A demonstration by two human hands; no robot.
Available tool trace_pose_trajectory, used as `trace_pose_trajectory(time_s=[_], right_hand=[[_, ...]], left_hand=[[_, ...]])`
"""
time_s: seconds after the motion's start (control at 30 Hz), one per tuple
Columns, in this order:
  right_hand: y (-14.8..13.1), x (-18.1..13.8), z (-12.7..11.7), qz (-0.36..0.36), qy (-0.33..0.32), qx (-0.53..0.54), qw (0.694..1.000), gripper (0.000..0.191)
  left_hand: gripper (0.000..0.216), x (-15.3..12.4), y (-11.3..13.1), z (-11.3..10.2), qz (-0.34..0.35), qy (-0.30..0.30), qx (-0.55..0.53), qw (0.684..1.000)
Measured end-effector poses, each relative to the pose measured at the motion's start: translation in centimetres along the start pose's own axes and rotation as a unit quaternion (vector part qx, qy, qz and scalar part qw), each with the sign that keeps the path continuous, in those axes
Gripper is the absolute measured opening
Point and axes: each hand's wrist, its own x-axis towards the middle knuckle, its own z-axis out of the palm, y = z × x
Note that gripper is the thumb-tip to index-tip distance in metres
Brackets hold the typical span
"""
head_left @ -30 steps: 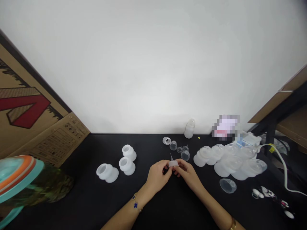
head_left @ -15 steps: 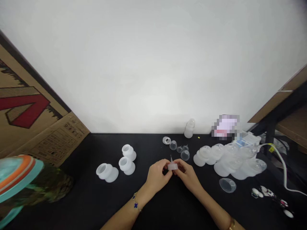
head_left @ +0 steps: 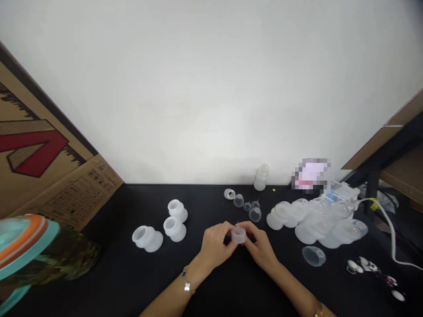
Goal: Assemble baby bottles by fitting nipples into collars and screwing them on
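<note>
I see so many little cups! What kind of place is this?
Probably an assembly bench: piled clear domes, white silicone cups, a cardboard box, the left hand and right hand holding a small clear part.

We're looking through one head-worn camera, forward and down over the black counter [head_left: 109, 281], facing the white wall [head_left: 211, 88] beyond the fingers [head_left: 222, 230]; the fingers sit near us, low and central, with counter spreading to both sides.
</note>
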Motion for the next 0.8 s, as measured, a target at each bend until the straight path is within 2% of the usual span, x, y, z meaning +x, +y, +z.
trace_pose_trajectory(time_s=[0.17,0.8], right_hand=[[0.10,-0.19,0.05,-0.029,0.007,-0.001,1.000,0.023],[0.88,-0.89,0.69,-0.108,0.022,0.010,0.994,0.020]], left_hand=[[0.006,-0.15,-0.08,-0.13,0.042,0.019,0.002,0.999],[0.009,-0.40,0.00,-0.39,0.124,0.072,0.023,0.989]])
